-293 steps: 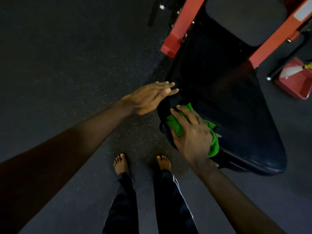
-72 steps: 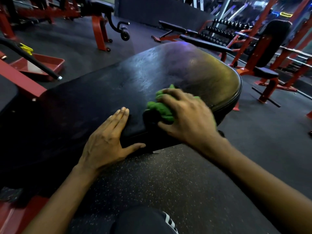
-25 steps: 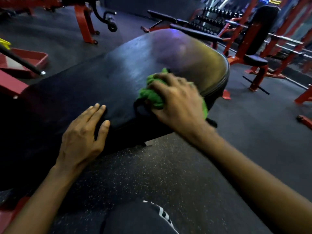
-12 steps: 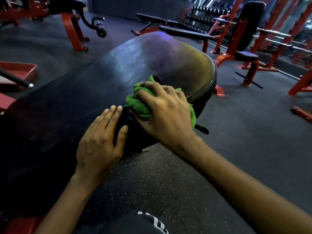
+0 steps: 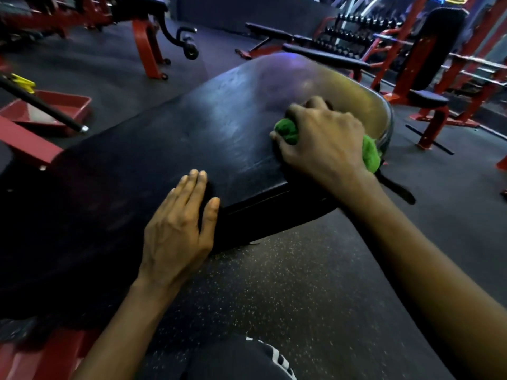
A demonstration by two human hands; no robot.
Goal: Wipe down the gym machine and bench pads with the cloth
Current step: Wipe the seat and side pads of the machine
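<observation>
Right hand (image 5: 326, 141) is on the green cloth (image 5: 371, 156), grip curled tight round it, and the cloth is bunched into a wad that pokes out on both sides of the knuckles. It's pressed down on the black bench (image 5: 192, 133), up near the rounded far end and close to the near edge. Left hand (image 5: 178, 231) lies flat on the bench top, fingers (image 5: 196, 185) straight and together, thumb out by the near edge, holding nothing. It looks like a brace.

Now the line that matters. The bench runs long, from the red frame (image 5: 27, 145) at the lower left up and away to that rounded end on the right. The cloth sits at the right-hand end of that line. The long dark stretch lies to the left of the grip, between the two hands and on past the left one.

So the coming sweep, I'd judge, wants to run along the length, leftward and back toward the person. The left hand sits right in that path and would have to lift or slide clear. The right hand is nearer the rounded end, the left nearer the middle. The rim beyond the knuckles may want a pass too, but whether it's been wiped, I can't tell.
</observation>
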